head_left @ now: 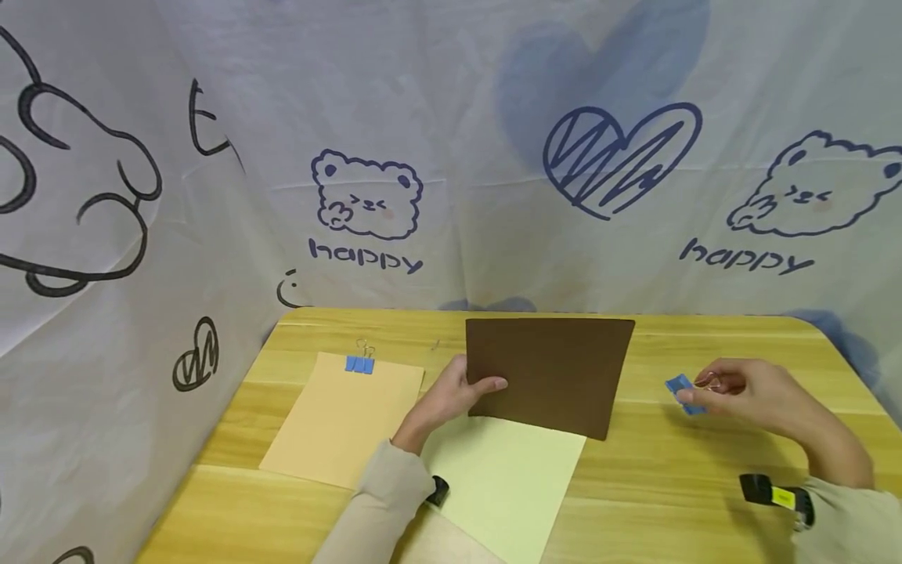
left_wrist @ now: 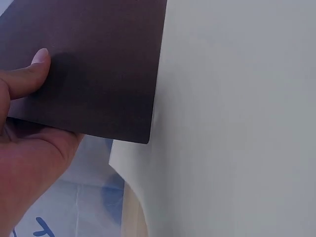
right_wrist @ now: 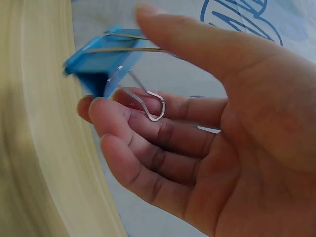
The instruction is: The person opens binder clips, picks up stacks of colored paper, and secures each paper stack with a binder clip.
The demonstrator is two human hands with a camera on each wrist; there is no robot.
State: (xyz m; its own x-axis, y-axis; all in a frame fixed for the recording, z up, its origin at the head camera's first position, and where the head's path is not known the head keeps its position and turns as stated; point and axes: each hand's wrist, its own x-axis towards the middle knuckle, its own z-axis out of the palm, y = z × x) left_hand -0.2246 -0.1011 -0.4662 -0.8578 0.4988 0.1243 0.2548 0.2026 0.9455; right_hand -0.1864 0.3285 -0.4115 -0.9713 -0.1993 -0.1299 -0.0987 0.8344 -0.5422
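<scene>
My left hand grips the left edge of a dark brown sheet, thumb on its near face and fingers hidden behind it. The sheet stands tilted up over a pale yellow sheet. In the left wrist view the thumb lies flat on the brown sheet. Over the table's right side, my right hand holds a blue binder clip between thumb and fingers. The right wrist view shows the clip with its two wire handles spread apart, one by the thumb and one against the fingers.
On the left lies an orange-tan sheet with another blue binder clip on its top edge. The wooden table ends at a printed cloth wall at the back and left.
</scene>
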